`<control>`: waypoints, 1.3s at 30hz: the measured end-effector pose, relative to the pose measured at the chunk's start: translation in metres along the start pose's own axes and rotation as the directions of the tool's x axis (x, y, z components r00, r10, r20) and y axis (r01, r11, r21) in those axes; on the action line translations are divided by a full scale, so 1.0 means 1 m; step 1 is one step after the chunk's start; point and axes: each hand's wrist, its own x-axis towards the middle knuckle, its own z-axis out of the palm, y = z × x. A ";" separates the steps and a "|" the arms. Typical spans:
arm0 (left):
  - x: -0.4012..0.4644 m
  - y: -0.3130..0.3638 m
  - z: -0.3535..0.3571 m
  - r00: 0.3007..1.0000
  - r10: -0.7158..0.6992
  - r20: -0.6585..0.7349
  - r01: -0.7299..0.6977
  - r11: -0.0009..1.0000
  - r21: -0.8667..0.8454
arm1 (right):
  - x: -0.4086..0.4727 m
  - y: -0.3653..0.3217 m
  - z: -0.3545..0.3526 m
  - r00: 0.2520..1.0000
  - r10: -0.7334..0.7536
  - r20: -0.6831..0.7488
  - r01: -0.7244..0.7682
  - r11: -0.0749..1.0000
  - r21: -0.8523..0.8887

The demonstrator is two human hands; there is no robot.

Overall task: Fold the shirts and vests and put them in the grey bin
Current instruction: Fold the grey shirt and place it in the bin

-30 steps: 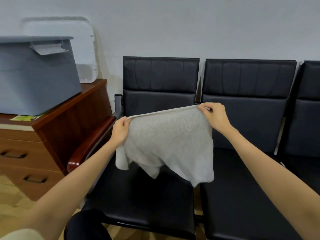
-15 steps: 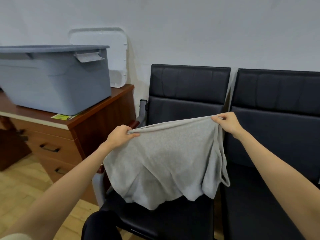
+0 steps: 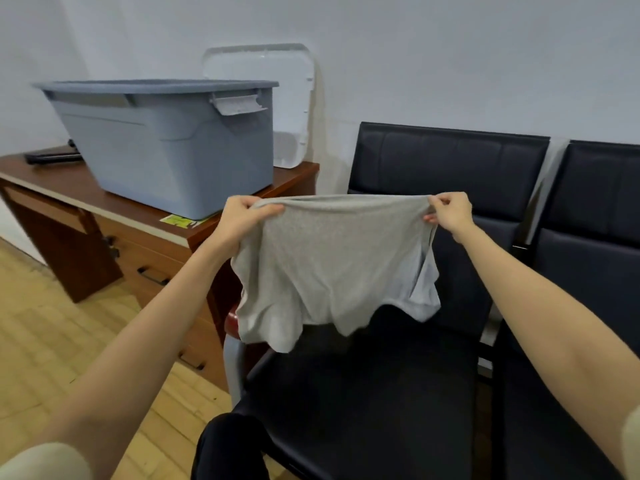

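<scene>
The grey garment (image 3: pixel 332 265) hangs in the air between the two hands, stretched along its top edge and draping loosely below them over the seat of the black chair (image 3: pixel 381 393). The left hand (image 3: pixel 242 218) grasps the top edge at one end with fingers curled round a bunch of cloth; the right hand (image 3: pixel 448 211) pinches the other end between thumb and fingertips. The cloth looks thin, light and very soft: its lower hem ripples and sags unevenly, so it will likely not keep a fold unless laid flat or held taut. The two top corners seem the sensible places to hold, since a grip nearer the middle would probably let the sides droop and bunch. The grey bin (image 3: pixel 173 147) stands on the tabletop (image 3: pixel 114 206) beyond the left hand and to its outer side, well apart from the garment, its rim above the hands' level. Whether anything lies inside the bin cannot be told.
</scene>
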 end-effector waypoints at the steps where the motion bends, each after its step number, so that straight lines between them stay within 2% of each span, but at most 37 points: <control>1: -0.002 0.011 -0.006 0.999 0.021 0.030 -0.021 1.000 0.019 | 0.003 -0.006 0.003 1.000 -0.007 -0.014 0.008 1.000 0.022; 4: -0.008 0.033 -0.024 0.972 0.041 0.230 -0.057 0.996 0.062 | 0.010 -0.007 0.010 0.999 0.030 -0.017 -0.028 0.996 0.080; 6: -0.016 0.035 -0.031 0.909 0.013 0.416 -0.081 0.986 0.146 | 0.008 0.006 0.014 0.996 0.083 0.025 -0.085 0.992 0.088; 9: -0.039 0.019 -0.019 0.754 -0.092 0.651 -0.170 0.929 0.328 | -0.004 0.048 0.021 0.976 0.194 0.102 -0.197 0.980 0.017; 12: -0.070 -0.024 0.019 0.566 -0.249 0.786 -0.211 0.878 0.430 | -0.030 0.104 0.030 0.944 0.300 0.139 -0.297 0.954 -0.043; 14: -0.096 -0.063 0.052 0.453 -0.345 0.822 -0.230 0.846 0.482 | -0.055 0.140 0.036 0.923 0.361 0.130 -0.356 0.932 -0.061; 16: -0.126 -0.101 0.086 0.385 -0.433 0.815 -0.209 0.820 0.534 | -0.083 0.171 0.038 0.904 0.409 0.126 -0.400 0.912 -0.090; 21: -0.199 -0.170 0.152 0.199 -0.497 0.844 -0.120 0.843 0.525 | -0.137 0.243 0.027 0.824 0.546 0.152 -0.495 0.824 -0.274; 26: -0.253 -0.195 0.197 0.074 -0.409 0.910 -0.106 0.904 0.415 | -0.171 0.289 0.006 0.802 0.591 0.085 -0.541 0.780 -0.314; 29: -0.285 -0.203 0.224 0.033 -0.372 0.928 -0.070 0.925 0.373 | -0.183 0.300 -0.011 0.811 0.583 0.040 -0.540 0.774 -0.330; 32: -0.309 -0.201 0.243 -0.017 -0.265 0.964 0.045 0.963 0.265 | -0.192 0.305 -0.023 0.842 0.540 0.005 -0.470 0.738 -0.485; 34: -0.310 -0.199 0.244 -0.019 -0.212 0.977 0.133 0.968 0.212 | -0.212 0.300 -0.023 0.859 0.512 0.013 -0.390 0.670 -0.632; 35: -0.303 -0.199 0.240 0.029 -0.229 0.973 0.157 0.962 0.222 | -0.226 0.294 -0.018 0.878 0.477 0.033 -0.335 0.663 -0.670; 36: -0.292 -0.203 0.232 0.108 -0.259 0.960 0.163 0.957 0.240 | -0.243 0.282 -0.012 0.901 0.427 0.076 -0.267 0.684 -0.678; 37: -0.281 -0.208 0.221 0.228 -0.288 0.930 0.159 0.954 0.256 | -0.262 0.272 -0.005 0.917 0.374 0.136 -0.193 0.717 -0.670; 39: -0.255 -0.227 0.187 0.577 -0.324 0.750 0.120 0.942 0.314 | -0.307 0.254 0.009 0.911 0.284 0.299 -0.024 0.761 -0.649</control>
